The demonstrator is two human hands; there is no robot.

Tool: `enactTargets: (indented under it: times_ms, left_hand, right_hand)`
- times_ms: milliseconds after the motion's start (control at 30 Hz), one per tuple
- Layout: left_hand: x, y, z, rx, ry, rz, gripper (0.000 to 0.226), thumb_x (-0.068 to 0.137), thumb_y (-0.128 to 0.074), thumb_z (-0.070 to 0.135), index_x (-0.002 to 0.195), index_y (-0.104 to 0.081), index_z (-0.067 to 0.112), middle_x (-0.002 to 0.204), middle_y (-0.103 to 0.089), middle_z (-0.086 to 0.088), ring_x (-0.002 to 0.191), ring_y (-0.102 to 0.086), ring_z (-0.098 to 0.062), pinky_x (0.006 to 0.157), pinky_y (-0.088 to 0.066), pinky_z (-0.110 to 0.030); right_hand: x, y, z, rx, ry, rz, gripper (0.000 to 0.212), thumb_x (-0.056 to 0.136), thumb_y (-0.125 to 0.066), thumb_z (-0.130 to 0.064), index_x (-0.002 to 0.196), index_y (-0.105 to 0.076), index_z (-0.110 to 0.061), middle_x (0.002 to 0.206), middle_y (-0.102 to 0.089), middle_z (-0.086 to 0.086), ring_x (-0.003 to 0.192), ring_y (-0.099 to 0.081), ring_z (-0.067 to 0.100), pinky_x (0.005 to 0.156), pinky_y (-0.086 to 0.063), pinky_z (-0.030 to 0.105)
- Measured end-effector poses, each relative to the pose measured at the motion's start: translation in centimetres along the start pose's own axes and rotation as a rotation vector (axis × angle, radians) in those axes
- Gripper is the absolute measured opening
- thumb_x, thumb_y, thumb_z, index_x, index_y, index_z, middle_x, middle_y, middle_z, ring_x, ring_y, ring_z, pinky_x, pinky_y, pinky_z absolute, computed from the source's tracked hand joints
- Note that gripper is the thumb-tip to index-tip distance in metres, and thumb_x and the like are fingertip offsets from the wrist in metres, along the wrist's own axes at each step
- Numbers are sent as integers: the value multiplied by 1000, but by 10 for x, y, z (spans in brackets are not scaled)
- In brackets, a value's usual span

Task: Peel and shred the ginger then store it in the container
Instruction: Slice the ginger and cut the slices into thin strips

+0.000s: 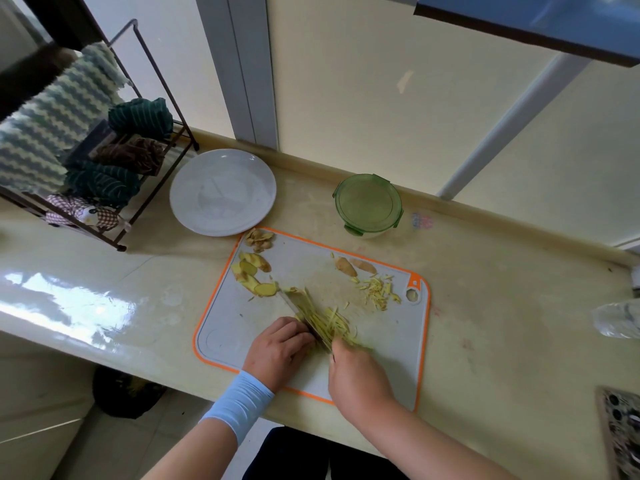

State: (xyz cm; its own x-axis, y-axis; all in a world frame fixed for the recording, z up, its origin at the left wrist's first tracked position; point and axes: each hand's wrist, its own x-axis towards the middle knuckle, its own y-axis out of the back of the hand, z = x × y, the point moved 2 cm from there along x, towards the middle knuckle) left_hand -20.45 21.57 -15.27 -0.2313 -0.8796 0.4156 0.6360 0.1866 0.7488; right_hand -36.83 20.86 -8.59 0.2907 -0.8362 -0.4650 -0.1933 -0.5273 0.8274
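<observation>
A grey cutting board with an orange rim (420, 341) lies on the counter. My right hand (360, 375) grips the handle of a knife (313, 332), whose blade runs across the board's middle. My left hand (280, 344), fingers curled, holds ginger against the blade's left side; that ginger is mostly hidden. Fresh ginger shreds (334, 322) lie along the blade's right side. A second pile of shreds (379, 289) sits near the board's right end, with two ginger pieces (346, 266) behind it. Ginger slices (254, 275) and peels (259, 237) lie at the far left. The green-lidded round container (369, 204) stands shut behind the board.
A white plate (221, 192) sits behind the board's left corner. A dark wire rack (121, 237) with cloths stands at the far left. A plastic bottle (616, 320) lies at the right edge and a patterned object (620, 434) at the bottom right. The counter's front edge runs under my wrists.
</observation>
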Motion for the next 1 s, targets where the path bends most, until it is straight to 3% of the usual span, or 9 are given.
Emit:
enactTargets:
  times_ms: [333, 533, 733, 900, 1000]
  left_hand:
    - [-3, 0, 1, 31, 8, 2, 16, 95, -60, 16, 95, -75, 14, 98, -67, 0, 89, -59, -21, 80, -52, -27]
    - [-2, 0, 2, 54, 8, 12, 15, 95, -61, 18, 93, -75, 13, 96, -67, -1, 89, -58, -20, 80, -50, -25]
    - [1, 0, 6, 68, 16, 45, 17, 94, -59, 17, 89, -75, 13, 92, -66, 0, 87, -56, -18, 79, -49, -22]
    - [0, 1, 7, 88, 27, 32, 26, 101, -53, 24, 92, -75, 14, 96, -67, -1, 88, -57, -21, 78, -50, -26]
    - [0, 2, 9, 80, 32, 28, 27, 102, -52, 26, 93, -74, 14, 97, -66, 0, 88, -58, -21, 77, -51, -26]
  right_hand:
    - [-2, 16, -2, 10, 26, 3, 7, 101, -39, -21, 106, -44, -21, 96, -64, 12, 89, -63, 34, 60, -34, 33]
    - [-24, 13, 17, 80, -2, -29, 11, 100, -39, -21, 90, -34, -24, 95, -61, 9, 91, -61, 34, 62, -32, 34]
    - [0, 7, 2, 24, 0, -51, 6, 100, -40, -17, 104, -43, -21, 100, -63, 10, 96, -63, 31, 63, -35, 32]
    - [6, 10, 4, 32, 28, -44, 11, 100, -40, -17, 94, -34, -23, 92, -60, 7, 94, -64, 30, 63, -34, 32]
    - [0, 12, 12, 47, 55, -3, 11, 101, -39, -23, 111, -44, -24, 98, -65, 9, 95, -65, 31, 63, -34, 32]
